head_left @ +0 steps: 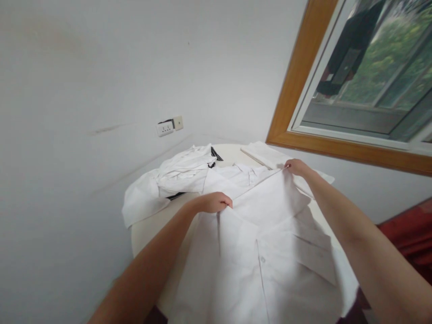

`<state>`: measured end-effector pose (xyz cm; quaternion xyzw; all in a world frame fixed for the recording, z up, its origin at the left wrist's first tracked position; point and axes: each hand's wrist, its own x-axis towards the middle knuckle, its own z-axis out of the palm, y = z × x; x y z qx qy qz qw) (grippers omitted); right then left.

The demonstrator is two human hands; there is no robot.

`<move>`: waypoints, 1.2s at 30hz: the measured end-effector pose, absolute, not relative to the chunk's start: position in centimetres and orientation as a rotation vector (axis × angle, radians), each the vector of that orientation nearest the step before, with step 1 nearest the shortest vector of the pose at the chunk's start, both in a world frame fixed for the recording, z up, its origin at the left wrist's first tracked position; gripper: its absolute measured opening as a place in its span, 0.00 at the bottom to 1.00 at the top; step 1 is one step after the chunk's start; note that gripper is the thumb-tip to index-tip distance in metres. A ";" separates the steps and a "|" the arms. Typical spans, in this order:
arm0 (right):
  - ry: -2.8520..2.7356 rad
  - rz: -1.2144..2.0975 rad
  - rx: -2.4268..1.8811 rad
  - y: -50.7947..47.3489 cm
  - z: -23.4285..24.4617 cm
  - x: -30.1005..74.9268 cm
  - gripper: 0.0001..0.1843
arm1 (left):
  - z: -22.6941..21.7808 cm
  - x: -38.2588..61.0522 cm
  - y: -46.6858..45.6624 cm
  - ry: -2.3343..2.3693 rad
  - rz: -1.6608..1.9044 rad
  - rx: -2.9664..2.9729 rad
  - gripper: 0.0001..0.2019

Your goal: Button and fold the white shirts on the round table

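A white buttoned shirt (243, 261) hangs from both hands over the round table, its button front facing me and its lower end running out of view at the bottom. My left hand (216, 202) is closed on one upper edge of it. Farther off to the right, my right hand (296, 166) pinches the other upper edge, and the cloth between them is drawn fairly straight. Behind the shirt, more white cloth (232, 175) lies on the table; where one piece ends and the other begins is hard to tell.
Crumpled white clothes (185, 168) with black-striped bits are heaped at the table's left, partly overhanging its edge. A flat, folded white cloth (265, 153) lies at the back right. The table (145, 238) stands by a wall with a socket (165, 129) and a wood-framed window (286, 94).
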<state>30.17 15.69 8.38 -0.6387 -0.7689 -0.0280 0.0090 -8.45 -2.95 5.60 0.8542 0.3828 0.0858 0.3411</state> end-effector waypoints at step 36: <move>-2.242 -0.256 -1.835 13.0 9.1 30.3 0.20 | 5.0 -8.5 -2.2 1.077 0.491 2.268 0.17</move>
